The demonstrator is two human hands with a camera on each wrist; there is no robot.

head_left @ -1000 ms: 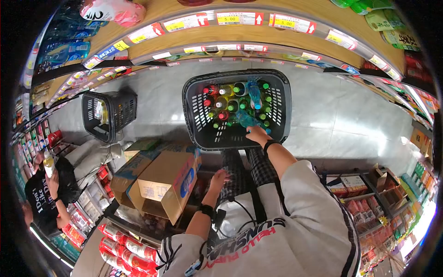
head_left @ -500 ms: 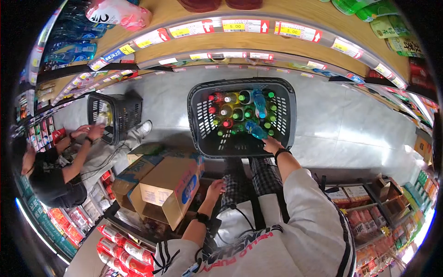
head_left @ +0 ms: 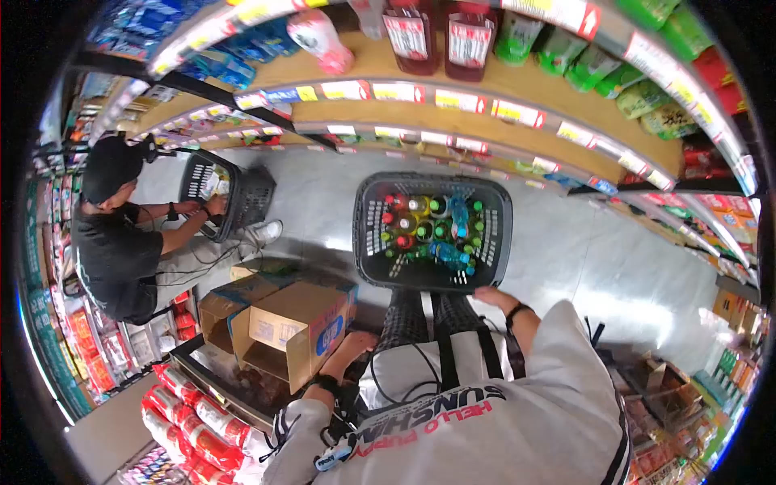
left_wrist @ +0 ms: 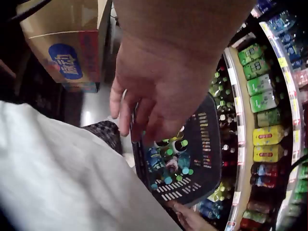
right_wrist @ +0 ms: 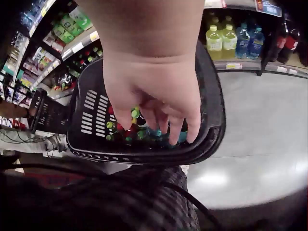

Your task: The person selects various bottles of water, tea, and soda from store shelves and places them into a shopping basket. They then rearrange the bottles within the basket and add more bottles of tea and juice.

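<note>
The person crouches or sits low on the shop floor. A black basket (head_left: 365,242) stands just beyond the knees, in the middle of the head view. It is packed with bottles (head_left: 420,226), most of them upright with red, green and yellow caps. A couple of blue ones lie across the top, toward the basket's right side.

The right hand (head_left: 491,294) is at the basket's near rim, at its lower right corner. Its grip is slack, the fingers hanging loosely curled over the rim with nothing in them. The wrist view is too close to tell whether the fingertips touch the plastic. The left hand (left_wrist: 154,91) hangs by the knee with an empty, relaxed grip, near an open box (head_left: 295,323) at lower left of centre.

A second person (head_left: 113,242) works at another basket (head_left: 242,198) in the upper left. A stocked shelf (head_left: 453,89) curves across the top.

If a bottle is to come out, the blue ones on top are likely the best start, since they lie over the upright caps. The grip would best close round the bottle's middle and lift it clear of the rim. An upright bottle is better taken at the neck and drawn straight up, so its neighbours keep standing. The free left hand could steady the rim, as the basket may slide on the smooth floor.
</note>
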